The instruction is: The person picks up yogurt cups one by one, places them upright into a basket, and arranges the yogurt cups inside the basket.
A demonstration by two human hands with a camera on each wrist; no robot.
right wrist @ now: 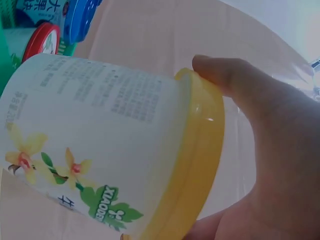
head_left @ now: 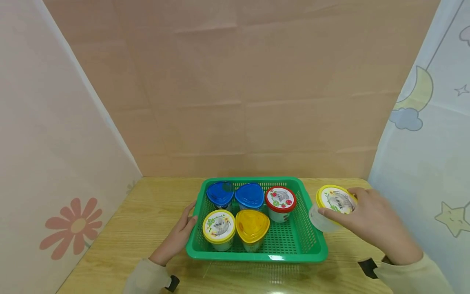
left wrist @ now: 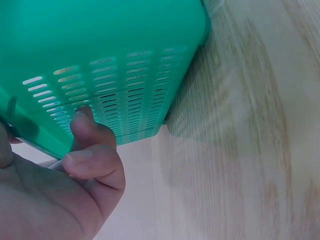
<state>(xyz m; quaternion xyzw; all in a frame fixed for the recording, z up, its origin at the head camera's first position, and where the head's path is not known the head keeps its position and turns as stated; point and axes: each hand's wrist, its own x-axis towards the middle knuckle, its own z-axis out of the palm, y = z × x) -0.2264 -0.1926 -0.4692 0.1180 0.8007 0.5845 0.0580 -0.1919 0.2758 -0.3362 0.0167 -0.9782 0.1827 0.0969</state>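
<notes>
My right hand [head_left: 378, 218] grips a white yogurt tub [head_left: 324, 220] by its yellow lid [right wrist: 192, 165], thumb and fingers on opposite sides. The tub is tilted and close to the right rim of the green basket [head_left: 257, 257]; whether it touches the rim I cannot tell. In the right wrist view its printed wall [right wrist: 95, 130] shows flowers and text. At the basket's left side, my left hand [head_left: 180, 232] holds the rim, thumb near the top edge. Seen from the left wrist, its curled fingers [left wrist: 92, 130] lie against the slotted outer wall [left wrist: 135, 85].
Inside the basket stand two blue-lidded cups [head_left: 221, 194], a red-lidded tub [head_left: 280, 200], a round yellow-lidded tub [head_left: 219, 228] and a yellow triangular-lidded cup [head_left: 252, 226]. A wooden table [head_left: 158, 204] lies beneath. Brown paper [head_left: 242, 102] backs it, with patterned sheets at both sides.
</notes>
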